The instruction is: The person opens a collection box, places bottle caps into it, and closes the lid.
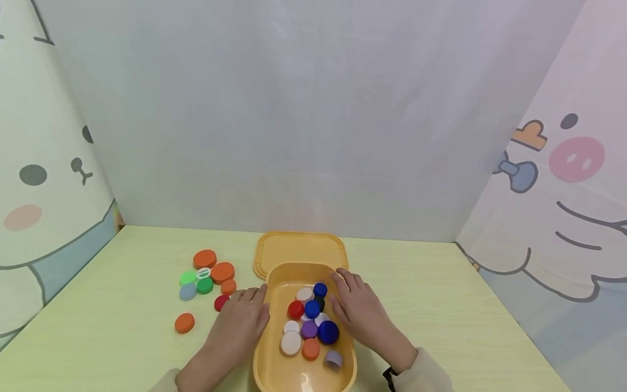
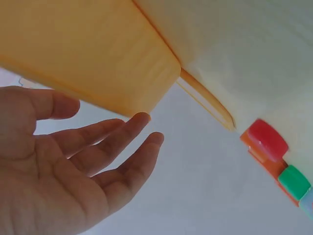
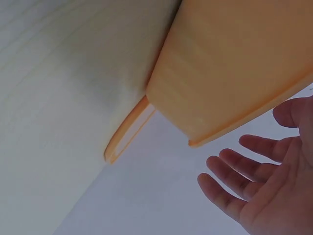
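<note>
While a printed cloth (image 1: 54, 218) with cartoon features lines the far left, the pale table (image 1: 122, 283) bears, taken rightward: one orange cap (image 1: 184, 323), lying alone toward the front; a pale blue cap (image 1: 188, 292) with a bright green cap (image 1: 188, 278) just beyond; a white lettered cap (image 1: 203, 274); a dark green cap (image 1: 204, 285); two large orange caps (image 1: 222, 273); one small orange cap (image 1: 228, 287); one red cap (image 1: 220, 303), partly covered by the left hand (image 1: 238, 321). Left hand: at the left rim of the box, fingers loosely spread and slightly bent. Yellow-orange box (image 1: 294, 375): centre, between both hands, on the table, holding mixed caps (image 1: 309, 330) in white, red, blue, black, purple, orange and grey. Matching lid (image 1: 301, 247): flat behind the box, its near portion blocked from sight by it. Right hand (image 1: 362, 310): at the right rim, fingers bent a little and slightly apart; firmness of contact cannot be told. Dark wristband (image 1: 389, 375): at the right cuff. Far right: second printed cloth (image 1: 548, 218), pig-snouted figure.
</note>
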Tool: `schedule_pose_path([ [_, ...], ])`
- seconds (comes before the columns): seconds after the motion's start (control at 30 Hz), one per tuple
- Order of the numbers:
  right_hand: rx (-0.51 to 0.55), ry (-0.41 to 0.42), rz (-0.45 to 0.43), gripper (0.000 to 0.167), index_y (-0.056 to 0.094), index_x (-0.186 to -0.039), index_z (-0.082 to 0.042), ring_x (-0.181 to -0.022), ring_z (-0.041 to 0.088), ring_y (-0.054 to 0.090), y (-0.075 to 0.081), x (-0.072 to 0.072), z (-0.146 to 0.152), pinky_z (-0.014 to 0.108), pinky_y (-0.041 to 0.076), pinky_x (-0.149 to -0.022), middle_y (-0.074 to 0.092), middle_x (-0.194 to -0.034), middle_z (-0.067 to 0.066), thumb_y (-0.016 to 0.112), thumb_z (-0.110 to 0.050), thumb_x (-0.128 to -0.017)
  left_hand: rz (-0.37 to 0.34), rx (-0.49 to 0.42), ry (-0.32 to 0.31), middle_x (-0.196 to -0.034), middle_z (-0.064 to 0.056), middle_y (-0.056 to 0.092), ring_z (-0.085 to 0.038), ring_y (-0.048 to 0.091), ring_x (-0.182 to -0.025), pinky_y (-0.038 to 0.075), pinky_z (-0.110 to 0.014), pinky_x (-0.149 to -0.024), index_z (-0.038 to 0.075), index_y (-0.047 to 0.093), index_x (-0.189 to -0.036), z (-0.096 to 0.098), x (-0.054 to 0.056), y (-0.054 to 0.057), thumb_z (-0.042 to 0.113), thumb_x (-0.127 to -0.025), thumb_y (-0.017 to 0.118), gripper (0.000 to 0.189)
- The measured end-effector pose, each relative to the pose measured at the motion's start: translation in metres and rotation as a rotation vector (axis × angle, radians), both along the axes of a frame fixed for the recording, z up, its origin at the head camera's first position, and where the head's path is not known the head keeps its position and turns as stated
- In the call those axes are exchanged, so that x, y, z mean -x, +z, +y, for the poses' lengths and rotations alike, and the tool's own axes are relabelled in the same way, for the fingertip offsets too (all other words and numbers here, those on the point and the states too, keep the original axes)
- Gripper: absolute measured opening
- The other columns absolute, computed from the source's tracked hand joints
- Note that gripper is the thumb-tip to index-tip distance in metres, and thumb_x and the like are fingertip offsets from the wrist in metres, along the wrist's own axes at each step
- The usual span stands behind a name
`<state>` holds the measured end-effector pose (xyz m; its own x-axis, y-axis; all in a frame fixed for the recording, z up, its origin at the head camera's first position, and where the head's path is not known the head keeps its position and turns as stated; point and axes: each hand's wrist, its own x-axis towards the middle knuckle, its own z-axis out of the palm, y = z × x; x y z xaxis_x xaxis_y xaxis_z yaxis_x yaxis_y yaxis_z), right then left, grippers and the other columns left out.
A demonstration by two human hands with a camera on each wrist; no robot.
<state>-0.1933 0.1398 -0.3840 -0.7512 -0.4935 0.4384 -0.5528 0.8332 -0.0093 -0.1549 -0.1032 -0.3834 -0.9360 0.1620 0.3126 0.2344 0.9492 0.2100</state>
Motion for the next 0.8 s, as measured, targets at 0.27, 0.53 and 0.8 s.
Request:
schedule_pose_path([
  [0.27, -0.006, -0.093, -0.126, 0.049, 0.041, -0.134, 0.001, -0.118, 0.032, 0.047, -0.012, -0.001, 0.006, 0.047, 0.045, -0.089, 0.045, -0.135, 0.018, 0.047, -0.023, -0.092, 0.054, 0.031, 0.015, -0.106, -0.012, 0.064, -0.029, 0.056, -0.098, 0.050, -0.042, -0.077, 0.001, 0.058, -0.118, -0.014, 0.003, 0.002, 0.025, -0.085, 0.058, 0.041],
  [0.53, 0.013, -0.115, -0.219, 0.049, 0.040, -0.134, 0.003, -0.117, 0.031, 0.047, -0.014, -0.001, 0.006, 0.047, 0.043, -0.091, 0.048, -0.133, 0.016, 0.046, -0.021, -0.091, 0.107, 0.056, 0.022, -0.100, -0.014, 0.065, -0.032, 0.057, -0.093, 0.050, -0.044, -0.076, -0.001, 0.061, -0.112, -0.026, 0.006, -0.002, 0.021, -0.082, 0.062, 0.037],
  [0.8, 0.007, -0.134, -0.246, 0.051, 0.037, -0.137, 0.003, -0.118, 0.031, 0.046, -0.014, -0.001, 0.003, 0.047, 0.042, -0.093, 0.047, -0.134, 0.016, 0.044, -0.019, -0.091, 0.237, 0.116, 0.023, -0.089, -0.014, 0.064, -0.033, 0.057, -0.079, 0.049, -0.041, -0.063, 0.000, 0.061, -0.097, -0.060, 0.004, -0.008, 0.014, -0.073, 0.070, 0.029],
])
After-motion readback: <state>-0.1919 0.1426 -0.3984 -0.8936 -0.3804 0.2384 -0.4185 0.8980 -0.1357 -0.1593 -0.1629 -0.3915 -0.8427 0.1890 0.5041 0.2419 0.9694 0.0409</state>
